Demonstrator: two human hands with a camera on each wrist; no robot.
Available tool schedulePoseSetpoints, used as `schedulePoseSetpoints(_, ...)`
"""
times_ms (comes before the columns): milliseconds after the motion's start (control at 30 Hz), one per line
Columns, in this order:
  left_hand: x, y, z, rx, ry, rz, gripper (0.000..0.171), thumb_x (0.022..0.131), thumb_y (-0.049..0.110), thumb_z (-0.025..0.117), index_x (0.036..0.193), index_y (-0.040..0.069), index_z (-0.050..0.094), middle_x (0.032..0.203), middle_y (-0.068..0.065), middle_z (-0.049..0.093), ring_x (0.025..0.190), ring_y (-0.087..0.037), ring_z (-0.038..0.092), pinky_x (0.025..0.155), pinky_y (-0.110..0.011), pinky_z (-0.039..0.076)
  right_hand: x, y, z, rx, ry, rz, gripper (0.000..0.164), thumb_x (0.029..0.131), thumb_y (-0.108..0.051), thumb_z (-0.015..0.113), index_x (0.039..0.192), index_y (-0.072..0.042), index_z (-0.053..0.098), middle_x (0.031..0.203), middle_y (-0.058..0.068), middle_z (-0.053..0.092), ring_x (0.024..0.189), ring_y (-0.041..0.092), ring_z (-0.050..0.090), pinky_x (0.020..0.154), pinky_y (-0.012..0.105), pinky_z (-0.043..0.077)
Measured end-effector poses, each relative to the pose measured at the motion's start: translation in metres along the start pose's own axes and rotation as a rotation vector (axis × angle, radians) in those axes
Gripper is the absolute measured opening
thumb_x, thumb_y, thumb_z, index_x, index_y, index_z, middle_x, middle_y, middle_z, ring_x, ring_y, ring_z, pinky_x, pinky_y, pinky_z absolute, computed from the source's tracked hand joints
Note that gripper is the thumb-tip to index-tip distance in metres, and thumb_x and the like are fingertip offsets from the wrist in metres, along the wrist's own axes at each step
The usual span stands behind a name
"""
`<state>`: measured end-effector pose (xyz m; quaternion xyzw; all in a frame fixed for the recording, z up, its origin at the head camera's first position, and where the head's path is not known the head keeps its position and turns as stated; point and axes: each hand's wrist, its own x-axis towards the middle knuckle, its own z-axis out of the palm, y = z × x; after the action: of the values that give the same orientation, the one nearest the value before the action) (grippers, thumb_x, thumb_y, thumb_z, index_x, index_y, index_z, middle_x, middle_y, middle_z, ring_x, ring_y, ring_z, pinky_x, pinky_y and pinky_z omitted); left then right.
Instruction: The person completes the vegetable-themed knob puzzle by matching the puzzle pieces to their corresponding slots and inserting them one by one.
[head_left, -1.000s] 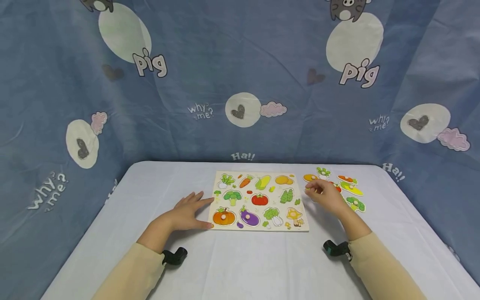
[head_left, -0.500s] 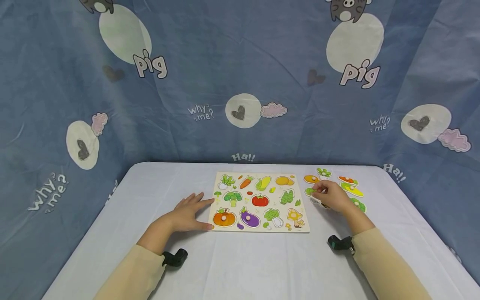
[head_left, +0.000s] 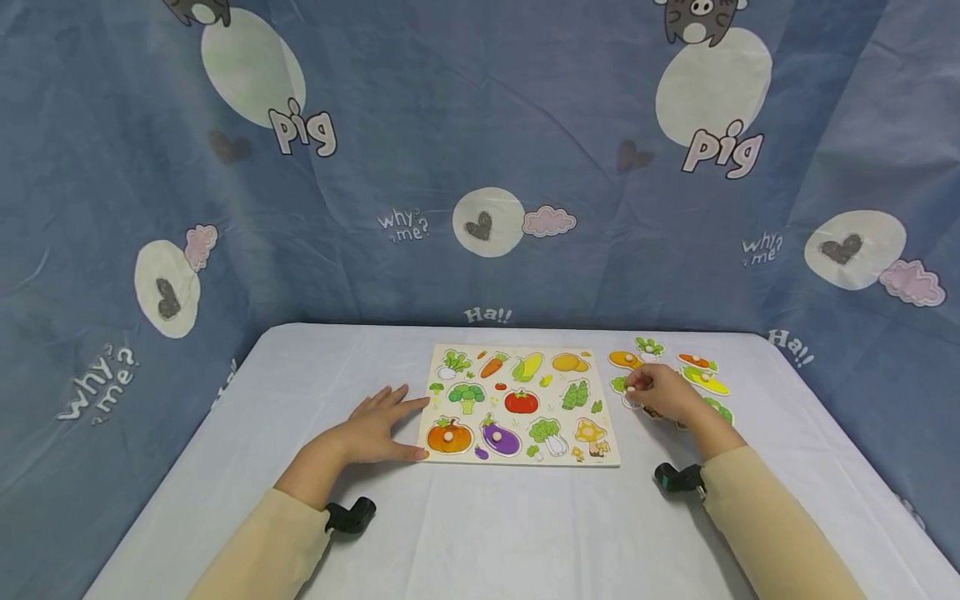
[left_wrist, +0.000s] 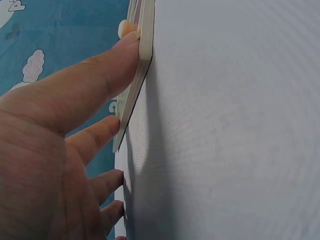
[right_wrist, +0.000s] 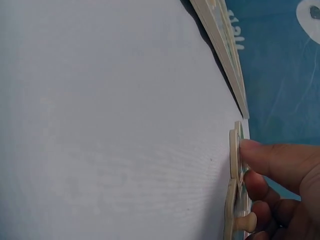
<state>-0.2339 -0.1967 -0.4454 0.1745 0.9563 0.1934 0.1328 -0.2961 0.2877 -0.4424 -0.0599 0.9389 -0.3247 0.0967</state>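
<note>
In the head view, a wooden vegetable puzzle board [head_left: 553,410] lies flat on the table, with a knobbed pumpkin piece [head_left: 448,436] and eggplant piece [head_left: 499,437] in its lower row. My left hand [head_left: 372,429] is spread at its left edge; thumb and index finger touch it, as the left wrist view shows too. Right of the board, my right hand [head_left: 663,393] pinches a green and white cabbage piece [head_left: 618,384] by its knob, low over the table. The fingers hide part of it. In the right wrist view, the thumb [right_wrist: 255,152] presses beside that piece's upright-looking edge.
Loose knobbed pieces lie around the right hand: a potato piece [head_left: 624,359], a radish piece [head_left: 649,347], a carrot piece [head_left: 697,362], a corn piece [head_left: 706,381] and a broccoli piece [head_left: 718,408]. Others are partly covered. A patterned blue cloth [head_left: 375,275] hangs behind the white table [head_left: 487,533].
My right hand has shifted slightly right, away from the board's right edge, and come to the knob of the cabbage piece. The left hand and the board have stayed in place.
</note>
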Motion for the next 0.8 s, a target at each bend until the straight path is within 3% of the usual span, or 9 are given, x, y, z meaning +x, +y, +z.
schedulePoseSetpoints(233,0.0,0.0,-0.001,-0.004,-0.002,-0.008,0.093,0.077,0.06,0.077,0.153,0.02,0.043,0.163,-0.022,0.022,0.149,-0.047,0.012,0.119,-0.063,0.009,0.003,-0.001,-0.001,-0.027,-0.034,0.044,0.015,0.094,-0.013,0.07,0.104,-0.002,0.065,0.087,0.007,0.058,0.075,0.02,0.053,0.064,0.031,0.046)
schedulePoseSetpoints(533,0.0,-0.001,0.0,-0.009,0.0,-0.004,0.093,0.077,0.06,0.077,0.153,0.02,0.043,0.163,-0.022,0.023,0.15,-0.047,0.012,0.119,-0.063,0.009,0.002,-0.004,-0.002,-0.057,-0.035,0.016,0.013,0.095,-0.013,0.069,0.102,-0.002,0.066,0.087,0.007,0.059,0.078,0.02,0.054,0.067,0.033,0.046)
schedulePoseSetpoints(800,0.0,-0.001,-0.001,-0.009,0.003,0.003,0.093,0.077,0.059,0.078,0.153,0.018,0.043,0.162,-0.023,0.022,0.149,-0.048,0.012,0.119,-0.064,0.01,-0.004,-0.013,-0.003,-0.031,-0.034,-0.005,0.014,0.096,-0.014,0.067,0.105,-0.003,0.066,0.089,0.007,0.059,0.073,0.02,0.053,0.06,0.032,0.047)
